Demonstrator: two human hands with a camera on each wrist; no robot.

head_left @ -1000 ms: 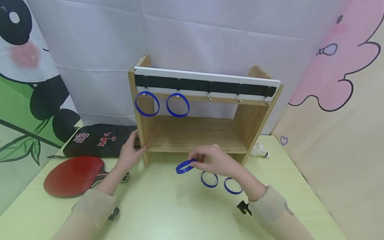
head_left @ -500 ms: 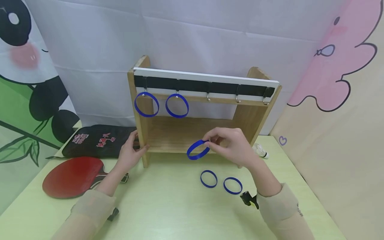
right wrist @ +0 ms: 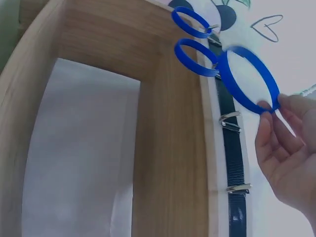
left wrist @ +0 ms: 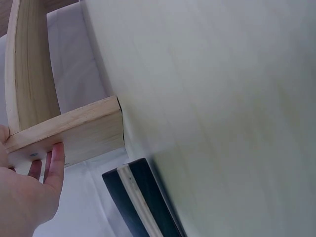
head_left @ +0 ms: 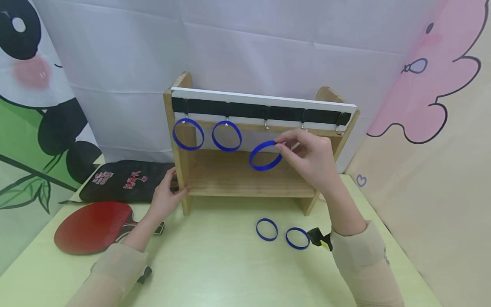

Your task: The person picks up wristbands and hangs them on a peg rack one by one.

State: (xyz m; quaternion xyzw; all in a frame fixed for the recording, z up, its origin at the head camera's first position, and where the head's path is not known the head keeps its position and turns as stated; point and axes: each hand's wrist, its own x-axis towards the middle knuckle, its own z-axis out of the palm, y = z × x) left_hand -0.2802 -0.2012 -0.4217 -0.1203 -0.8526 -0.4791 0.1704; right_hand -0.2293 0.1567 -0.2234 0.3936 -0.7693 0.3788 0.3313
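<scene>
My right hand [head_left: 308, 160] pinches a blue silicone wristband [head_left: 262, 168] between thumb and fingertips. It holds the band in front of the wooden shelf [head_left: 245, 177], a little below the third hook [head_left: 266, 124]. In the right wrist view the held band [right wrist: 232, 86] overlaps the rail close to the hooks. Two more blue bands [head_left: 190, 149] hang from the two leftmost hooks. At the shelf's left side panel, my left hand [head_left: 166, 194] grips the wood, thumb at the front and fingers behind; the left wrist view shows its fingers [left wrist: 58, 160] against the outer face.
Two blue bands [head_left: 267, 239] lie on the table in front of the shelf. A red table tennis bat [head_left: 93, 226] and a black case [head_left: 126, 179] are at the left. Several hooks line the white rail [head_left: 264, 97]; those at the right hold nothing.
My right hand has lifted the blue wristband from low over the table, up and to the right, towards the hook rail. The left hand keeps its place on the shelf.
</scene>
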